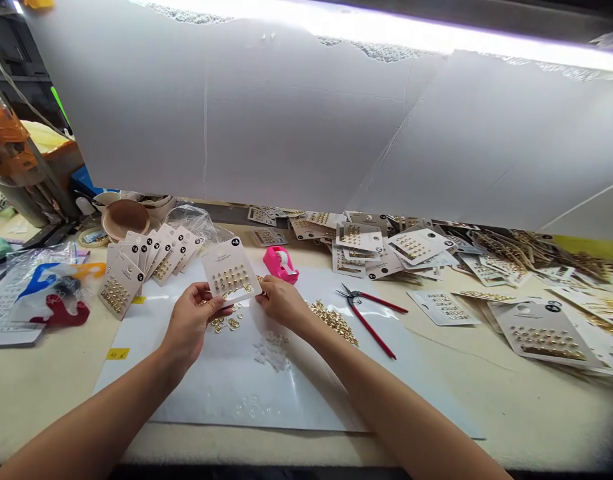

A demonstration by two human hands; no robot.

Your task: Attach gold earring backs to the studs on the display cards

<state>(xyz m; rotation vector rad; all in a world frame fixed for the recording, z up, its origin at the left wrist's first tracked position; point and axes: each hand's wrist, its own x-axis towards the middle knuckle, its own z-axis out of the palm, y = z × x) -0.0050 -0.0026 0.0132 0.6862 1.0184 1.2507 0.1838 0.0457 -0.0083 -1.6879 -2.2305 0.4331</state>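
Note:
My left hand (191,317) grips the lower left edge of a white earring card (229,263) with rows of small gold earrings, held tilted above the work mat. At the card's lower right corner is my right hand (282,300), its fingers pinched together; whatever they hold is too small to make out. Beneath the card lie loose gold rings (231,325). A heap of gold pieces (333,321) is partly covered by my right forearm. Small clear pieces (272,351) lie on the white mat (211,393) between my arms.
Red-handled pliers (371,313) lie open to the right, and a pink tape dispenser (281,265) stands behind my right hand. Fanned earring cards (121,287) are at left near a brown bowl (125,220). More cards (421,245) pile up along the back and right under a white panel (306,120).

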